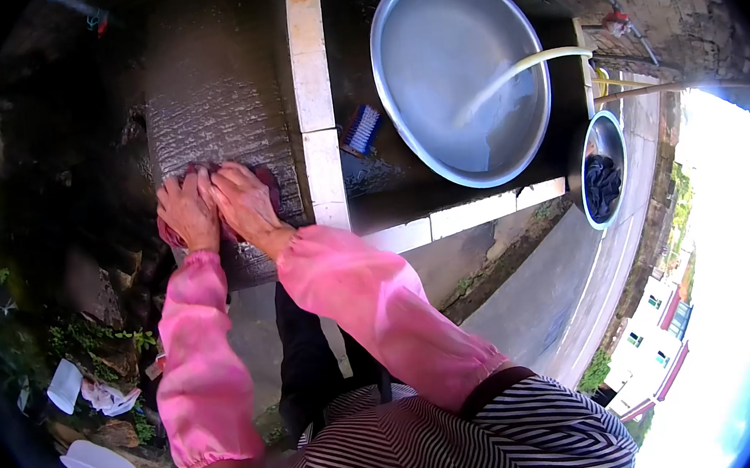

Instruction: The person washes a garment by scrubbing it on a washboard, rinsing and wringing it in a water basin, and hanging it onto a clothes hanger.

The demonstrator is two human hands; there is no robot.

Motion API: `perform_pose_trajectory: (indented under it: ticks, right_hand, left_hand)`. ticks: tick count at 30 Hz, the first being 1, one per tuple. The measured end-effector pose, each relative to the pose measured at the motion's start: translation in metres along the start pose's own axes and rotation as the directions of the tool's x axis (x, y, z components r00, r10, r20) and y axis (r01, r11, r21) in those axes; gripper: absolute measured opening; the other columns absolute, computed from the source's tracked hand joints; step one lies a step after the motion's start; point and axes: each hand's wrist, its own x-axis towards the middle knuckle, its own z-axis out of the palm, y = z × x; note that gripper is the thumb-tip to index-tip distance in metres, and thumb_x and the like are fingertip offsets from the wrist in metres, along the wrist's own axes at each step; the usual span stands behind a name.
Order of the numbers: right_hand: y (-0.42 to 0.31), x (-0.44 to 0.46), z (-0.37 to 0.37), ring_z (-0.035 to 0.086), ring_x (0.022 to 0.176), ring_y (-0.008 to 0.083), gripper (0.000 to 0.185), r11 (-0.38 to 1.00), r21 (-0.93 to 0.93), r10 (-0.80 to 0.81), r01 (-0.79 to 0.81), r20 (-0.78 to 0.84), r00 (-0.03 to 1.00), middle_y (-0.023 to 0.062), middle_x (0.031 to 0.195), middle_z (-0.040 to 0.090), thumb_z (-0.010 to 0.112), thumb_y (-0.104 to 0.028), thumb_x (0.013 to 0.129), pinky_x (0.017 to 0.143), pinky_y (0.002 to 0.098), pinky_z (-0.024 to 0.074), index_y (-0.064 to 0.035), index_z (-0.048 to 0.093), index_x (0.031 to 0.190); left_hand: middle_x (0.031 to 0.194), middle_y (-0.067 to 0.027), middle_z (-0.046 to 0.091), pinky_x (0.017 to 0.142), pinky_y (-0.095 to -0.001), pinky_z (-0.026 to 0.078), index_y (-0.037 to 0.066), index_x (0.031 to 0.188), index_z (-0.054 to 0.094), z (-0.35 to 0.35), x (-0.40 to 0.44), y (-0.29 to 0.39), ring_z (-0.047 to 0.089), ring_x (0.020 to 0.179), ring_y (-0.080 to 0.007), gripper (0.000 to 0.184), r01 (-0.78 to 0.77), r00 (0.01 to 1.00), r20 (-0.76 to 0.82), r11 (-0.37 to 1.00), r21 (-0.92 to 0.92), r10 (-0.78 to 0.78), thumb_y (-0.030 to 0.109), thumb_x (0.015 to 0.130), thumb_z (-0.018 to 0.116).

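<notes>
Both my hands press down side by side on a bunched, wet, dark red cloth [272, 186] lying on a ridged stone washing slab [217, 105]. My left hand [188, 213] grips the cloth with bent fingers near the slab's left edge. Beside it, my right hand [247, 202] bears on the cloth, its fingers close to the left ones. Most of the cloth is hidden under the hands; only its edges show. A scrubbing brush [361, 131] with pale bristles and a blue body lies beyond the tiled ledge, right of my hands.
A white-tiled ledge [315, 97] borders the slab. Past it stands a large metal basin [385, 99] holding water, with a pale hose [547, 55] reaching over it. A smaller basin [619, 137] holds dark clothing [603, 185]. Rocks and litter [108, 397] lie at lower left.
</notes>
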Motion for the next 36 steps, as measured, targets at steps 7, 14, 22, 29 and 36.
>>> perform_pose_trajectory:
  ticks: [7, 14, 22, 29, 36]
  right_hand:
    - [-0.025, -0.073, -0.030, 0.056, 0.114, 0.0368, 0.029, 0.996, 0.049, -0.076, 0.071, 0.113, 0.991, 0.0177, 0.110, 0.061, 0.063, -0.001, 0.080, 0.097, 0.0436, 0.0474, 0.0058, 0.062, 0.108]
    - [0.008, 0.025, 0.009, 0.061, 0.096, 0.0359, 0.013, 0.996, -0.085, 0.036, -0.032, 0.052, 0.998, 0.0179, 0.095, 0.062, 0.061, -0.004, 0.083, 0.082, 0.0416, 0.0515, 0.0010, 0.062, 0.094]
    - [-0.038, -0.072, -0.047, 0.063, 0.101, 0.0329, 0.018, 1.000, -0.014, -0.004, 0.006, 0.144, 0.990, 0.0149, 0.101, 0.064, 0.067, -0.001, 0.079, 0.086, 0.0410, 0.0531, 0.0030, 0.066, 0.097]
    - [0.015, 0.032, 0.002, 0.061, 0.085, 0.0367, 0.015, 0.996, -0.057, 0.072, -0.064, 0.161, 0.984, 0.0173, 0.096, 0.065, 0.056, -0.008, 0.090, 0.073, 0.0412, 0.0510, 0.0003, 0.065, 0.099]
    - [-0.054, -0.084, -0.079, 0.061, 0.108, 0.0336, 0.022, 1.000, -0.023, 0.018, -0.014, 0.205, 0.979, 0.0160, 0.108, 0.063, 0.068, 0.001, 0.080, 0.092, 0.0412, 0.0511, 0.0050, 0.066, 0.102]
  left_hand:
    - [0.075, -0.0106, 0.047, 0.065, -0.0432, 0.035, 0.008, 0.071, 0.052, -0.022, -0.074, -0.010, 0.047, 0.072, -0.0304, 0.020, -0.274, 0.962, -0.051, 0.928, -0.252, 0.270, 0.014, 0.082, 0.067]
    - [0.086, -0.0095, 0.056, 0.078, -0.0449, 0.041, 0.009, 0.081, 0.065, 0.007, 0.025, -0.001, 0.051, 0.092, -0.0316, 0.023, -0.034, 0.999, -0.016, 0.998, -0.051, 0.033, 0.029, 0.090, 0.059]
    - [0.079, -0.0101, 0.051, 0.073, -0.0434, 0.039, 0.007, 0.071, 0.056, -0.033, -0.079, 0.008, 0.051, 0.078, -0.0311, 0.018, -0.142, 0.990, -0.027, 0.945, -0.296, 0.140, 0.016, 0.082, 0.067]
    - [0.083, -0.0100, 0.056, 0.079, -0.0424, 0.038, 0.009, 0.078, 0.063, 0.010, 0.018, 0.012, 0.051, 0.089, -0.0309, 0.016, 0.028, 1.000, 0.007, 0.999, -0.035, -0.028, 0.023, 0.086, 0.062]
    - [0.084, -0.0100, 0.052, 0.082, -0.0440, 0.039, 0.008, 0.075, 0.059, -0.058, -0.091, 0.030, 0.051, 0.084, -0.0299, 0.013, -0.095, 0.995, -0.047, 0.933, -0.347, 0.083, 0.016, 0.079, 0.068]
